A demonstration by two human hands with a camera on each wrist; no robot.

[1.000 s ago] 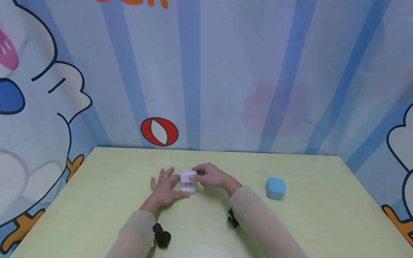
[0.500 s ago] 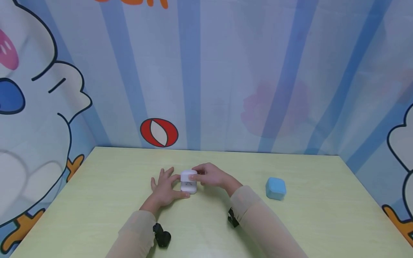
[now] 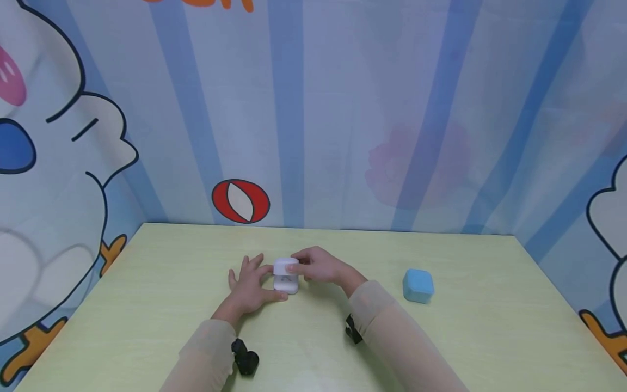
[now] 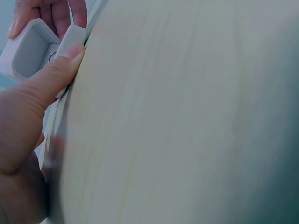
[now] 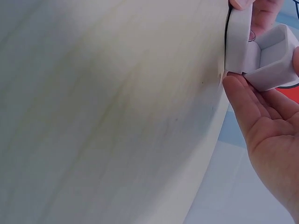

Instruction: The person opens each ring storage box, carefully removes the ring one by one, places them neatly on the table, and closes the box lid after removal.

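A small white ring box [image 3: 286,285] stands on the table with its lid [image 3: 281,265] tilted up. In the left wrist view a thin ring [image 4: 50,58] shows in the box, partly hidden by a thumb. My left hand [image 3: 251,287] holds the base between thumb and index finger, its other fingers spread out. From the other side my right hand [image 3: 323,267] pinches the raised lid, thumb in front and fingers behind. The right wrist view shows the lid's hollow inside [image 5: 272,46] and the ring [image 5: 252,35] standing from the base.
A light blue rounded cube [image 3: 418,286] sits on the pale wooden table [image 3: 470,337], right of the right hand. Behind the table's far edge hangs a striped blue backdrop [image 3: 323,136] with cartoon prints. Black wrist devices [image 3: 246,359] are worn under both sleeves.
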